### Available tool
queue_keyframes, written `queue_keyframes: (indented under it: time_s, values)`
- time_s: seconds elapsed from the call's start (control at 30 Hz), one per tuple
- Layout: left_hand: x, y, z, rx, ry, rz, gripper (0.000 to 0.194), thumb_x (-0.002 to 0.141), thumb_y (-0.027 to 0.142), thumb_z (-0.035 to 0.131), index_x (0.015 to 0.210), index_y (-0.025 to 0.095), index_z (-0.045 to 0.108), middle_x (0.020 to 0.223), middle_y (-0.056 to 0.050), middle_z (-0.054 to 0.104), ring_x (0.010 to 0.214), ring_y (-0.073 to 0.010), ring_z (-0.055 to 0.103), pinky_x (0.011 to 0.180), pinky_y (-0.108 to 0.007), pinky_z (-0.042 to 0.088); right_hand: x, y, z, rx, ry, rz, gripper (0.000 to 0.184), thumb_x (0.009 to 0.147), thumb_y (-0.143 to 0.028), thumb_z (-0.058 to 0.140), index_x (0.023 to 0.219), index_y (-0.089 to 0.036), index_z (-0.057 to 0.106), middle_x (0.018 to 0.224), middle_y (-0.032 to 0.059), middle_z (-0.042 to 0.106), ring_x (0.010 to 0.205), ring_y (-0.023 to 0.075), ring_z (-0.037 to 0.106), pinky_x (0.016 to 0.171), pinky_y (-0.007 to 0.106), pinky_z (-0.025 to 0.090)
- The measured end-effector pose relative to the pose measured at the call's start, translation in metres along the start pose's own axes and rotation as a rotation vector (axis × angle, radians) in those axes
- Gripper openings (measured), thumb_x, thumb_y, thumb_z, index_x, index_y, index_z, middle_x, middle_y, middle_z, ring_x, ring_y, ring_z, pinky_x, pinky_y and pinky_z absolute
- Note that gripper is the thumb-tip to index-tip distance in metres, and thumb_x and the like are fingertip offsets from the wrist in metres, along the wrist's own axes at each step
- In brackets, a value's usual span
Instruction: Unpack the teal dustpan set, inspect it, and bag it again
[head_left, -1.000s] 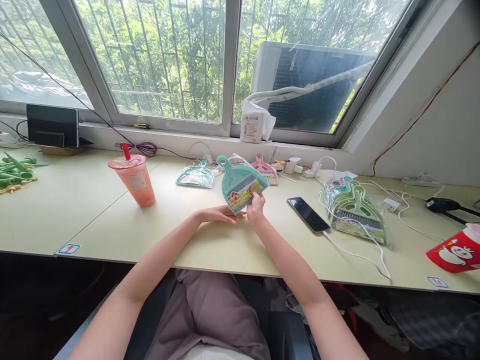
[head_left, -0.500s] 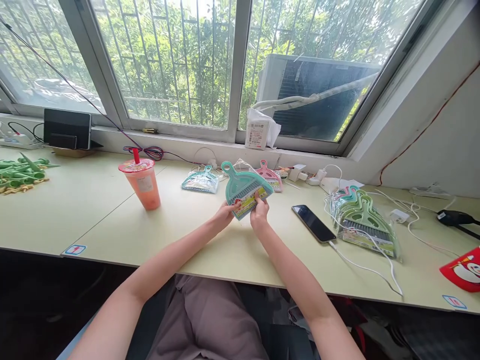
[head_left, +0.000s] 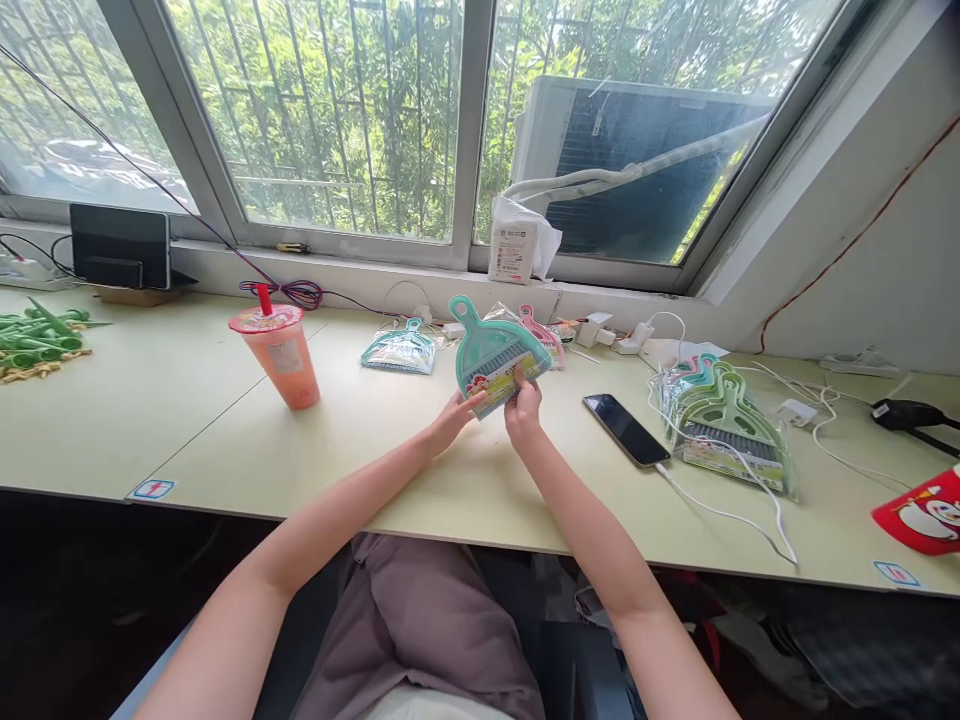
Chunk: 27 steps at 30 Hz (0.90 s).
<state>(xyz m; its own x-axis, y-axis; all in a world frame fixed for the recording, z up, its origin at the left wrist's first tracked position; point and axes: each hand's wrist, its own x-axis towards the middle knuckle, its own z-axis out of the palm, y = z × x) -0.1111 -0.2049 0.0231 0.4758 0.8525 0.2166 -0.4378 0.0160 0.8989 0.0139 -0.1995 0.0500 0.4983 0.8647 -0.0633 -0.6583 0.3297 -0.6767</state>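
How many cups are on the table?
2: an orange drink cup with a red straw stands left of the hands, and a red cup lies at the table's far right edge, partly cut off. More may be out of view.

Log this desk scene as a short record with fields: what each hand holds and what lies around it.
held item: teal mini dustpan set, in clear wrap, lifted off the desk
left hand: grips its lower left edge
right hand: grips its lower right edge
right of hands: phone on a white cable; stack of green dustpan sets
left of hands: orange drink cup
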Motion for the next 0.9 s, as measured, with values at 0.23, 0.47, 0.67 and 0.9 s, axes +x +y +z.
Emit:
queue_keyframes:
  time_s: [0.23, 0.47, 0.67, 0.9]
  values:
    - [-0.006, -0.011, 0.004, -0.12, -0.133, -0.215, 0.061, 0.073, 0.044, 0.079, 0.128, 0.027, 0.06, 0.147, -0.009, 0.051, 0.138, -0.032, 0.045, 0.114, -0.051, 0.034, -0.002, -0.004, 0.003, -0.039, 0.167, 0.051, 0.019, 0.077, -0.028, 0.066, 0.093, -0.02, 0.06, 0.089, 0.0005, 0.072, 0.082, 0.0164, 0.068, 0.071, 0.032, 0.059]
    - [0.004, -0.01, -0.002, -0.023, 0.07, -0.052, 0.054, 0.076, 0.047, 0.076, 0.123, 0.024, 0.061, 0.14, -0.01, 0.058, 0.135, -0.0321, 0.048, 0.112, -0.05, 0.035, -0.003, 0.0, -0.002, 0.045, 0.166, 0.012, 0.026, 0.077, -0.025, 0.067, 0.101, -0.021, 0.06, 0.1, 0.0014, 0.072, 0.095, 0.0159, 0.068, 0.084, 0.032, 0.058]
    - [0.007, -0.008, -0.016, 0.044, 0.272, -0.022, 0.05, 0.067, 0.039, 0.08, 0.108, 0.015, 0.065, 0.111, -0.011, 0.073, 0.112, -0.0303, 0.064, 0.099, -0.043, 0.048, 0.0, 0.019, -0.007, -0.013, 0.107, 0.141, 0.009, 0.083, -0.019, 0.063, 0.092, -0.019, 0.061, 0.093, 0.0012, 0.072, 0.089, 0.0127, 0.068, 0.086, 0.028, 0.057]
    - [0.007, -0.007, -0.018, 0.143, 0.271, -0.019, 0.05, 0.07, 0.042, 0.077, 0.11, 0.015, 0.064, 0.109, -0.01, 0.072, 0.102, -0.0266, 0.066, 0.086, -0.037, 0.052, 0.018, 0.016, -0.016, -0.073, 0.035, 0.191, 0.007, 0.088, -0.022, 0.059, 0.091, -0.017, 0.064, 0.09, 0.0023, 0.072, 0.087, 0.0129, 0.068, 0.079, 0.025, 0.059]
